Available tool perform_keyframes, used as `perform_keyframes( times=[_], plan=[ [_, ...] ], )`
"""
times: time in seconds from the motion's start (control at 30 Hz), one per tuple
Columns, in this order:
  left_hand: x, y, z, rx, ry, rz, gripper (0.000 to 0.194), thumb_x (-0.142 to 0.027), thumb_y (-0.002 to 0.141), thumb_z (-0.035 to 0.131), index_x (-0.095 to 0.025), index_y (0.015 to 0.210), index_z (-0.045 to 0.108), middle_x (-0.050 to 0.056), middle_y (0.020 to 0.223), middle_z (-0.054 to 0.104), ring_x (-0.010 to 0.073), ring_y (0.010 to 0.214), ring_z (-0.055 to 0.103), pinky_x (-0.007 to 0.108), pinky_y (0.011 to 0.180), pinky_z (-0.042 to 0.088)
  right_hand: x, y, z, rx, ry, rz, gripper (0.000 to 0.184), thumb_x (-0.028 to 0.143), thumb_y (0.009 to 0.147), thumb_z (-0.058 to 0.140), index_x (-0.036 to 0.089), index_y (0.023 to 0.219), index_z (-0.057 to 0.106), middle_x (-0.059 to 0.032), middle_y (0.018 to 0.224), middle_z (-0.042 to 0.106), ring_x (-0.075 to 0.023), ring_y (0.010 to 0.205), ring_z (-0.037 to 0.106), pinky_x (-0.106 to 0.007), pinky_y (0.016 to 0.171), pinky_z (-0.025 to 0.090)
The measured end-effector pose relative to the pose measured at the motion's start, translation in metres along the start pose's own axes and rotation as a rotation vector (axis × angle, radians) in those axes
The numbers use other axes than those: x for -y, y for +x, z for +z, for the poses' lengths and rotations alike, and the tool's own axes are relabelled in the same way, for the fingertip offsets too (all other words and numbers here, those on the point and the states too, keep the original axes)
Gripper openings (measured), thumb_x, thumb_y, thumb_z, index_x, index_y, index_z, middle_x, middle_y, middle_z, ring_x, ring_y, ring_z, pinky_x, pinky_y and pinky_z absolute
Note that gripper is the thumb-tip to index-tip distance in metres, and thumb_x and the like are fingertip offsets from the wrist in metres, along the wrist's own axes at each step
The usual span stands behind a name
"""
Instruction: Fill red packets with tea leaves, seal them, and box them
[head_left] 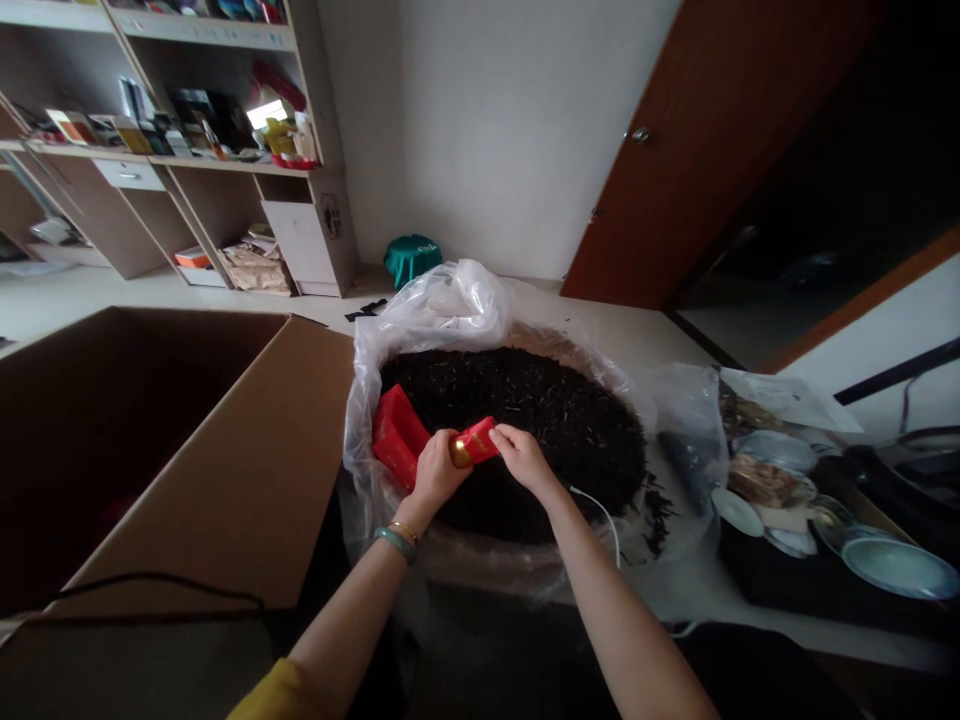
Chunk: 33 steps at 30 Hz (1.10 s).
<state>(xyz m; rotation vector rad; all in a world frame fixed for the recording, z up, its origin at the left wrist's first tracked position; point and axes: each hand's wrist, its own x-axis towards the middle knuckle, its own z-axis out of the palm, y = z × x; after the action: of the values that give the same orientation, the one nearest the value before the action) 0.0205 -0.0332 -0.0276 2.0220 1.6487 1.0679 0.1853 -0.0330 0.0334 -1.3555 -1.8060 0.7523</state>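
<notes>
A small red packet with gold print (478,441) is held between both hands above a heap of dark, loose, leaf-like pieces (517,395). My left hand (438,468) is closed around its left end, near a shiny gold patch. At the other end, my right hand (522,460) pinches the packet's edge between thumb and fingers. Close behind my left hand, a red open-topped box (396,432) leans on the heap at its left side. The heap lies in a wide container lined with clear plastic (364,400). Whether the packet contains anything is hidden.
A large open cardboard box (300,440) stands at the left. Plates and bowls (896,562) sit low at the right. A white cable (611,525) runs by my right forearm. Behind are a green bin-like object (412,260), a shelf unit (225,165) and a brown door (675,150).
</notes>
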Motion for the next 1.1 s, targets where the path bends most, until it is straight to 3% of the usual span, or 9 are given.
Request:
perform_keyframes(
  times=[0.13, 0.3, 0.43, 0.57, 0.67, 0.83, 0.9, 1.1],
  plan=[
    [-0.002, -0.001, 0.001, 0.003, 0.068, 0.122, 0.053, -0.018, 0.065, 0.072, -0.020, 0.113, 0.052, 0.006, 0.099, 0.063, 0.0243, 0.094, 0.061, 0.038, 0.085, 0.050, 0.009, 0.006, 0.002, -0.025, -0.090, 0.077, 0.042, 0.054, 0.080, 0.051, 0.018, 0.063, 0.062, -0.0015, 0.058, 0.060, -0.0148, 0.056, 0.052, -0.024, 0.055, 0.037],
    [-0.002, 0.000, -0.001, 0.019, 0.021, 0.181, 0.062, -0.031, 0.068, 0.075, -0.019, 0.123, 0.048, 0.009, 0.107, 0.064, 0.0250, 0.094, 0.062, 0.039, 0.086, 0.050, 0.008, 0.014, 0.017, -0.143, -0.002, 0.071, 0.050, 0.054, 0.086, 0.040, 0.018, 0.054, 0.055, -0.0011, 0.051, 0.056, -0.0142, 0.052, 0.050, -0.024, 0.053, 0.037],
    [-0.001, 0.001, 0.000, 0.010, 0.038, 0.187, 0.056, -0.036, 0.070, 0.073, -0.016, 0.118, 0.051, 0.011, 0.105, 0.066, 0.0271, 0.093, 0.062, 0.042, 0.085, 0.050, 0.005, 0.013, 0.019, -0.092, 0.050, 0.114, 0.050, 0.051, 0.089, 0.036, 0.017, 0.061, 0.060, -0.0021, 0.057, 0.060, -0.0159, 0.057, 0.054, -0.025, 0.056, 0.041],
    [-0.002, 0.000, 0.001, 0.003, 0.043, 0.120, 0.053, -0.036, 0.068, 0.074, -0.016, 0.112, 0.052, 0.011, 0.100, 0.066, 0.0274, 0.091, 0.063, 0.042, 0.082, 0.050, 0.012, 0.009, 0.001, -0.033, -0.249, -0.002, 0.037, 0.041, 0.090, 0.044, 0.017, 0.075, 0.068, -0.0059, 0.074, 0.069, -0.0190, 0.072, 0.060, -0.030, 0.073, 0.043],
    [-0.003, -0.002, 0.000, 0.012, -0.007, 0.021, 0.054, -0.034, 0.067, 0.074, -0.018, 0.113, 0.050, 0.008, 0.095, 0.066, 0.0253, 0.085, 0.064, 0.039, 0.077, 0.052, 0.021, 0.005, -0.011, -0.047, -0.493, -0.090, 0.023, 0.036, 0.086, 0.057, 0.020, 0.078, 0.071, -0.0071, 0.082, 0.071, -0.0219, 0.087, 0.060, -0.040, 0.093, 0.035],
    [-0.004, -0.002, -0.002, 0.049, -0.058, 0.009, 0.054, -0.027, 0.064, 0.075, -0.019, 0.110, 0.050, 0.007, 0.097, 0.066, 0.0246, 0.085, 0.065, 0.038, 0.079, 0.051, 0.031, 0.000, -0.007, 0.255, -0.575, -0.131, 0.013, 0.025, 0.085, 0.061, 0.021, 0.078, 0.071, -0.0052, 0.087, 0.071, -0.0223, 0.098, 0.059, -0.051, 0.103, 0.025],
    [-0.004, -0.002, -0.003, 0.059, -0.085, 0.035, 0.052, -0.025, 0.062, 0.075, -0.019, 0.108, 0.051, 0.007, 0.096, 0.066, 0.0244, 0.087, 0.065, 0.037, 0.080, 0.051, 0.031, -0.001, -0.005, 0.315, -0.556, -0.138, 0.010, 0.020, 0.084, 0.062, 0.021, 0.082, 0.072, -0.0058, 0.091, 0.072, -0.0223, 0.102, 0.059, -0.052, 0.104, 0.024],
    [-0.006, -0.001, -0.008, 0.022, -0.221, -0.023, 0.040, -0.032, 0.066, 0.072, -0.020, 0.099, 0.052, 0.001, 0.086, 0.066, 0.0183, 0.077, 0.064, 0.029, 0.071, 0.050, 0.028, -0.001, -0.019, 0.062, -0.350, -0.263, 0.014, 0.017, 0.083, 0.062, 0.025, 0.085, 0.073, -0.0024, 0.088, 0.074, -0.0187, 0.093, 0.064, -0.048, 0.105, 0.029]
  ],
)
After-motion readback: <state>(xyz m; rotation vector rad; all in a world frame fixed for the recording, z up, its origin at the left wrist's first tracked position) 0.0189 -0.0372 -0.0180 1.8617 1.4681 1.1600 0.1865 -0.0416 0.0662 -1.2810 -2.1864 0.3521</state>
